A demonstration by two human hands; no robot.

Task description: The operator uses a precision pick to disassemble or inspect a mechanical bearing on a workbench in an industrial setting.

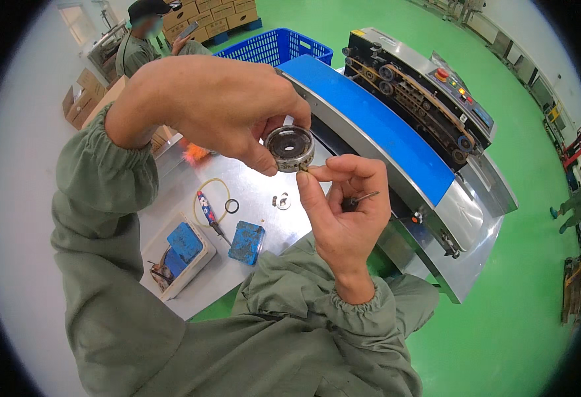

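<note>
Up in front of me, my left hand grips a round metal wheel by its side, between thumb and fingers. The wheel has a shiny rim and a dark centre with a hole. My right hand is closed, thumb and index fingertip pinched together against the wheel's lower edge. What sits in that pinch is too small to make out. A small pointed metal tool is tucked in the curled fingers of the same hand, its thin tip sticking out to the right.
On the metal table lie a screwdriver, a black ring, small metal parts and a blue block beside a white bin. A blue-belted machine stands right. Behind are a blue crate and a person.
</note>
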